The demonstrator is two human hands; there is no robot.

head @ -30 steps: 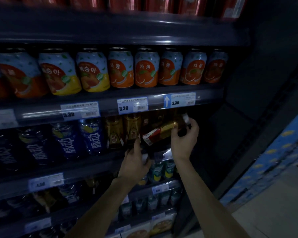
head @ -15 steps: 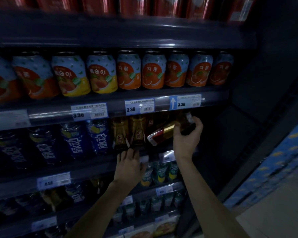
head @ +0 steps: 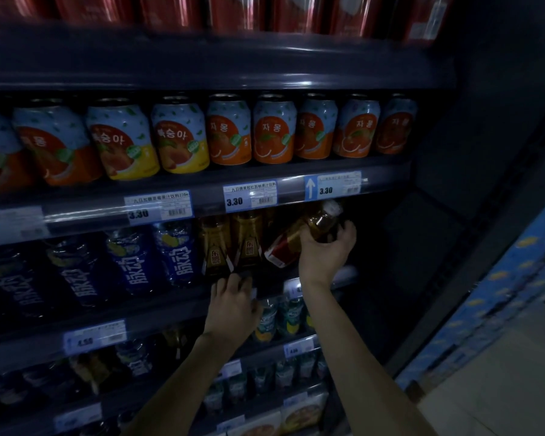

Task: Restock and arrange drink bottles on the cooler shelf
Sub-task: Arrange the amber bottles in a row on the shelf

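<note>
A single head-worn view looks forward and slightly down from close range at the cooler shelves (head: pixel 202 196), aisle floor (head: pixel 501 372) at right.

You're in a shop. Above your right hand (head: pixel 324 250), price tags (head: pixel 250 196) front shelved cans (head: pixel 274 132).

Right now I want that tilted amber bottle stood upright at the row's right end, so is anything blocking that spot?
Nothing visible blocks it. The right hand holds the tilted amber bottle with the red label beside two upright amber bottles; the shelf right of them looks dark and bare, though too dim to be sure.
</note>
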